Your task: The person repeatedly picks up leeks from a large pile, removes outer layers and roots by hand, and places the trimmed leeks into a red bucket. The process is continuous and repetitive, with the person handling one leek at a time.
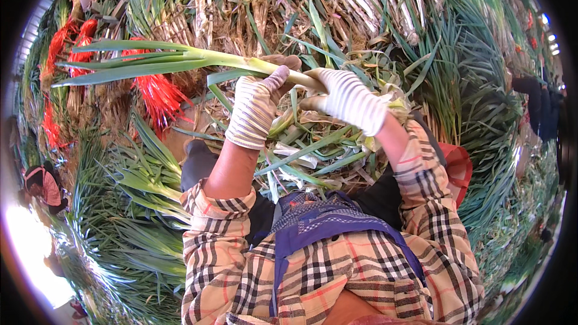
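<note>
A long green onion [216,58] lies across the front of me, its green leaves fanned out to the left. My left hand [257,104], in a striped knit glove with darker fingertips, grips the pale stem between thumb and fingers. Around the lower white end curls my right hand [347,97], gloved alike; the root tip is hidden inside it. Beneath both hands is a heap of stripped leaves and dry peelings [316,144], with a whitish scrap of film [295,155] among them.
Bundled green onions [203,4] are piled beyond my hands. Red plastic strands [158,95] hang at the left. More onions lie to the left [153,185] and a tall leafy pile [478,144] stands at the right. Another person [45,185] is at the far left.
</note>
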Action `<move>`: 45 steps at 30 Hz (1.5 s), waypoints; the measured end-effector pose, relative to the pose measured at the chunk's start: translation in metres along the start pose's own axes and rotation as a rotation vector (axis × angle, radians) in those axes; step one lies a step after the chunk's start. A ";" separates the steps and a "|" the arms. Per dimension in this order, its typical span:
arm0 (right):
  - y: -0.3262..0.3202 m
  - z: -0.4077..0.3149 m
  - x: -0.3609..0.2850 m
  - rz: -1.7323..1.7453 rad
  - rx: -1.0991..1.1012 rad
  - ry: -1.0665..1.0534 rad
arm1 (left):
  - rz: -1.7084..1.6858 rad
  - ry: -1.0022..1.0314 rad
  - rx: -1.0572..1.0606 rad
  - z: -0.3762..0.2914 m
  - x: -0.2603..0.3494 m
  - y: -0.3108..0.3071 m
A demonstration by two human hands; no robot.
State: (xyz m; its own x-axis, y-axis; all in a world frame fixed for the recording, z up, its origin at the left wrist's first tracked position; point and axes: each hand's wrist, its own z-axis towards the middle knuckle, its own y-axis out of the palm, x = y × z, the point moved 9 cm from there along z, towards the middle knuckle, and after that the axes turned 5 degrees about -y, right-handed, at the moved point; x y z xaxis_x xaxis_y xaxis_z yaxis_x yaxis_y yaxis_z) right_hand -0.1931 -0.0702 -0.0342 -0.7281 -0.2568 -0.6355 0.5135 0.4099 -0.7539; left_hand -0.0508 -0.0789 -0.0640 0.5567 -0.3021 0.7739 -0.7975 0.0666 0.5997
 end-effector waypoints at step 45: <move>-0.029 -0.001 0.016 -0.002 0.373 -0.070 | 0.546 0.416 0.123 -0.019 0.049 0.021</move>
State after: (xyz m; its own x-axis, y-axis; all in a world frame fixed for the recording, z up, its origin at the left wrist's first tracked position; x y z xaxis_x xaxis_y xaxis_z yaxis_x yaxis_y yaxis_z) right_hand -0.2200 -0.0852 -0.0224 -0.7030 -0.3217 -0.6342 0.6517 0.0657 -0.7557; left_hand -0.0362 -0.0745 -0.0097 0.0915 0.1348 0.9866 -0.9955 -0.0108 0.0938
